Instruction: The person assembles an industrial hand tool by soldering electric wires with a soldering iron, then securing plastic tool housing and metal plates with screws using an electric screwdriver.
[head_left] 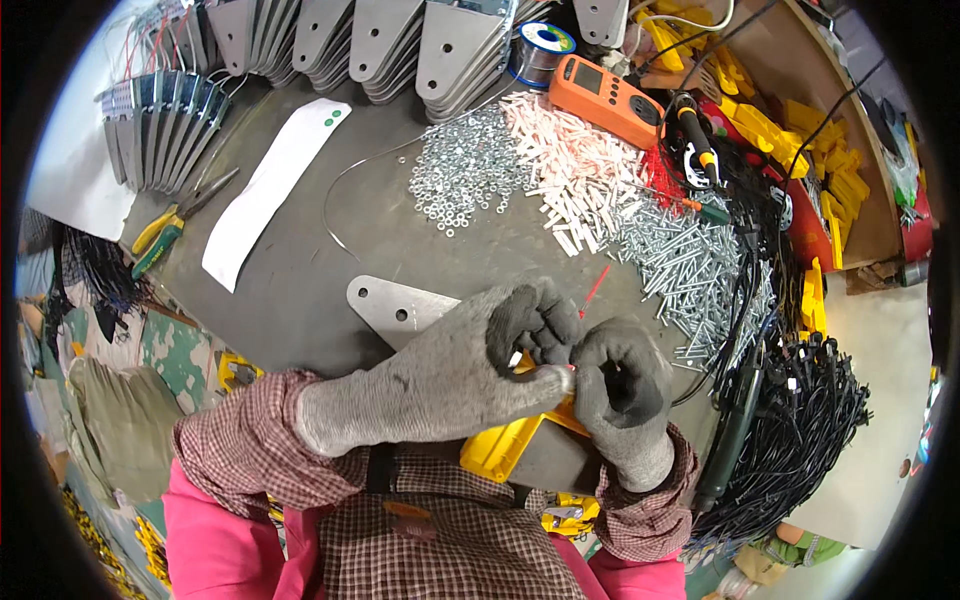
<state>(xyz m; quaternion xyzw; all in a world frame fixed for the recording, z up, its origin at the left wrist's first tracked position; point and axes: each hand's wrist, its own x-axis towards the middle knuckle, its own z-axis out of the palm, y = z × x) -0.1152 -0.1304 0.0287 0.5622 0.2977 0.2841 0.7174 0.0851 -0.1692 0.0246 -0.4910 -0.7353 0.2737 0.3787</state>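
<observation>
Both of my hands wear grey work gloves with darker palms, and they meet low over the near edge of the table. My left hand (450,375) is closed in a pinch; a small white tip shows among its curled fingers. Touching it, my right hand (625,385) is also closed with fingertips together. What the two pinch is too small and hidden to name. Just beneath them lies a yellow plastic housing (500,447), partly covered by the hands. A flat grey metal plate with holes (385,310) sticks out from behind my left hand. A thin red piece (594,291) lies beyond my fingers.
Nuts (455,170), pale pink sleeves (565,165) and screws (690,265) lie in piles. An orange meter (605,100), solder spool (541,52) and soldering iron (694,135) stand behind. Pliers (175,222) and a white strip (270,200) are left; black cables (800,440) right.
</observation>
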